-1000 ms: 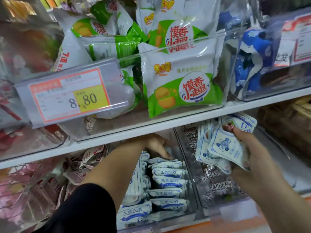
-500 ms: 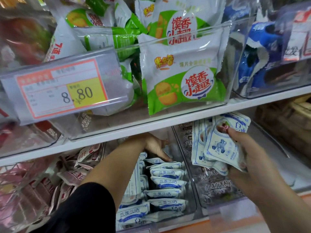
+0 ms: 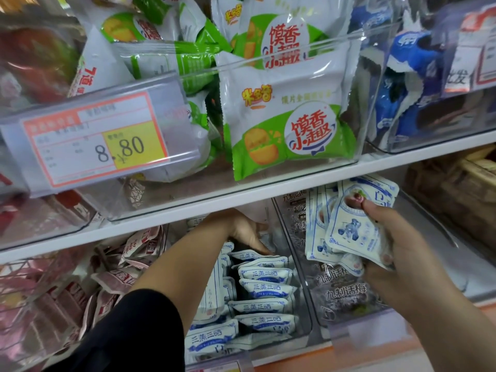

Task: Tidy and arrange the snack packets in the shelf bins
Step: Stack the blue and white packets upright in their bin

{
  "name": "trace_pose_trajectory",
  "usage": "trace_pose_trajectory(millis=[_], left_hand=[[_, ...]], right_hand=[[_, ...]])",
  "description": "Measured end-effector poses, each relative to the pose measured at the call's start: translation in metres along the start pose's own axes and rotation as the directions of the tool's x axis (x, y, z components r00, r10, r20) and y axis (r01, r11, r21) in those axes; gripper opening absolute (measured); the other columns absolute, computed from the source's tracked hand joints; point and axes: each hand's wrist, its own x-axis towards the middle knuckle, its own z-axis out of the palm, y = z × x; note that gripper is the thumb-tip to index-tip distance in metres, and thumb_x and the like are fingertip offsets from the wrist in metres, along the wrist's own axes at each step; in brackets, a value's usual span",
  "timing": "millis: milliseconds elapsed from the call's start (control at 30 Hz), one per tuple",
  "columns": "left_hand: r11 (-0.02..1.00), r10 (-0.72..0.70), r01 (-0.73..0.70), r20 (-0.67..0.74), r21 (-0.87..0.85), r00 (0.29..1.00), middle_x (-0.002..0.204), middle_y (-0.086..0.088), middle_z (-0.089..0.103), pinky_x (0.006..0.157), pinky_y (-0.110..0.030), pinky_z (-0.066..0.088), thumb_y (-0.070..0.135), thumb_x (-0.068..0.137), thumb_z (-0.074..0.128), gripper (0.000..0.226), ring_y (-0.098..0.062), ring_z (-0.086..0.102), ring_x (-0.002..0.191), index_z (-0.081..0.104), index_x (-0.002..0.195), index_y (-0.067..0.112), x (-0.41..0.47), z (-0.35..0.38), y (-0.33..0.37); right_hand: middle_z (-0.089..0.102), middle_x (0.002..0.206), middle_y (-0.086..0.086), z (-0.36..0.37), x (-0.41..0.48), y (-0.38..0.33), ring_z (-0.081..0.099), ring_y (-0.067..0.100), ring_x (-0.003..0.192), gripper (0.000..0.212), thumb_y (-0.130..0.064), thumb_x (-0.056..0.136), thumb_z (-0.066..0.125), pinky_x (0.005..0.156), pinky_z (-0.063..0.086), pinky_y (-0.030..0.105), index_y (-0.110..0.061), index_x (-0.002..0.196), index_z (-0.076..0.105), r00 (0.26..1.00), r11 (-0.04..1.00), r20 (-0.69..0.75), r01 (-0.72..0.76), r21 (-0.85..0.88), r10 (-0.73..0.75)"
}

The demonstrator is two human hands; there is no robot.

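Little has shifted: right hand (image 3: 389, 237) still pinches its blue-white packets (image 3: 349, 232); left hand (image 3: 243, 232), fingers straight, presses the row (image 3: 264, 288) at its rear. I'd slot them upright behind, labels forward.

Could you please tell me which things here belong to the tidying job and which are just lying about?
In the job: left hand in the clear bin; row of white-blue packets; stack of white-blue packets gripped by right hand.
Just there: green packets; price tag; blue upper-shelf packets; pink packets; dark plum packets.
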Motion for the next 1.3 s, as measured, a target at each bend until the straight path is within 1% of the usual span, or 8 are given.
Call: trace_pose_trajectory(millis=[100, 333, 567, 700, 900, 1033, 1167, 1300], left_hand=[[1.0, 0.007, -0.007, 0.024, -0.008, 1.0, 0.157, -0.002, 0.022, 0.117, -0.037, 0.02, 0.048, 0.088, 0.057, 0.087, -0.024, 0.021, 0.144, 0.003, 0.152, 0.025, 0.001, 0.001, -0.001], [1.0, -0.03, 0.03, 0.017, 0.001, 0.999, 0.159, -0.006, 0.013, 0.112, -0.035, 0.026, 0.052, 0.086, 0.058, 0.095, -0.028, 0.018, 0.144, -0.007, 0.151, 0.027, 0.0, 0.0, -0.002], [0.997, -0.068, 0.067, 0.019, 0.043, 0.997, 0.16, -0.005, 0.009, 0.115, -0.039, 0.025, 0.06, 0.084, 0.055, 0.098, -0.028, 0.015, 0.145, -0.009, 0.151, 0.026, 0.001, 0.001, -0.005], [0.995, -0.067, 0.069, -0.023, 0.079, 0.997, 0.158, -0.006, 0.017, 0.113, -0.038, 0.029, 0.059, 0.084, 0.055, 0.099, -0.029, 0.023, 0.143, -0.01, 0.151, 0.026, 0.004, 0.001, -0.005], [1.0, 0.007, -0.005, -0.157, 0.016, 0.987, 0.157, -0.003, 0.019, 0.114, -0.04, 0.027, 0.055, 0.074, 0.072, 0.097, -0.027, 0.023, 0.142, 0.017, 0.15, 0.031, -0.001, -0.001, -0.012], [0.993, 0.089, -0.109, -0.293, -0.054, 0.952, 0.146, -0.003, 0.035, 0.1, -0.027, 0.038, 0.028, 0.079, 0.074, 0.08, -0.022, 0.039, 0.13, 0.031, 0.146, 0.026, -0.009, -0.001, -0.016], [0.971, 0.135, -0.202, -0.408, -0.125, 0.903, 0.114, 0.0, 0.047, 0.055, -0.012, 0.037, 0.001, 0.085, 0.056, 0.056, -0.012, 0.049, 0.087, 0.046, 0.137, 0.019, -0.013, -0.002, -0.021], [0.921, 0.149, -0.314, -0.538, -0.23, 0.83, 0.102, 0.006, 0.056, 0.059, -0.004, 0.037, 0.004, 0.088, 0.059, 0.036, -0.006, 0.051, 0.085, 0.058, 0.123, 0.012, -0.015, 0.002, -0.027]], right_hand=[[0.075, 0.087, 0.0, 0.0, -0.001, 0.0, 0.072, 0.013, 0.072, 0.033, -0.035, 0.066, 0.059, 0.055, 0.049, 0.026, -0.02, 0.093, 0.07, 1.0, 1.0, -0.003, 0.006, -0.013, -0.006], [0.075, 0.088, 0.001, -0.003, 0.001, 0.0, 0.071, 0.012, 0.071, 0.03, -0.034, 0.067, 0.06, 0.061, 0.047, 0.027, -0.02, 0.092, 0.07, 1.0, 1.0, -0.005, 0.003, 0.001, -0.003], [0.074, 0.1, 0.004, -0.004, 0.004, 0.004, 0.071, 0.017, 0.083, 0.056, -0.038, 0.062, 0.064, 0.072, 0.047, 0.034, -0.02, 0.115, 0.065, 1.0, 1.0, -0.015, 0.012, -0.011, -0.013], [0.073, 0.103, 0.005, -0.005, 0.005, 0.005, 0.07, 0.021, 0.094, 0.06, -0.036, 0.063, 0.063, 0.096, 0.044, 0.045, -0.016, 0.12, 0.064, 1.0, 1.0, 0.002, 0.013, 0.009, -0.013], [0.074, 0.1, 0.004, -0.004, 0.005, 0.004, 0.071, 0.018, 0.083, 0.058, -0.037, 0.062, 0.065, 0.082, 0.048, 0.039, -0.017, 0.116, 0.066, 1.0, 1.0, -0.013, 0.008, 0.003, -0.007], [0.074, 0.098, 0.007, 0.004, -0.003, 0.001, 0.07, 0.018, 0.069, 0.038, -0.034, 0.067, 0.06, 0.037, 0.041, 0.018, -0.021, 0.102, 0.069, 0.999, 1.0, 0.049, -0.001, 0.029, -0.001], [0.074, 0.096, 0.007, 0.006, -0.006, 0.001, 0.07, 0.016, 0.065, 0.037, -0.033, 0.067, 0.06, 0.035, 0.039, 0.017, -0.02, 0.101, 0.069, 0.999, 1.0, 0.047, 0.012, 0.02, -0.013], [0.074, 0.094, 0.006, 0.007, -0.008, 0.0, 0.07, 0.016, 0.064, 0.032, -0.032, 0.071, 0.058, 0.037, 0.039, 0.014, -0.02, 0.099, 0.069, 0.998, 1.0, 0.059, 0.016, 0.019, -0.017]])
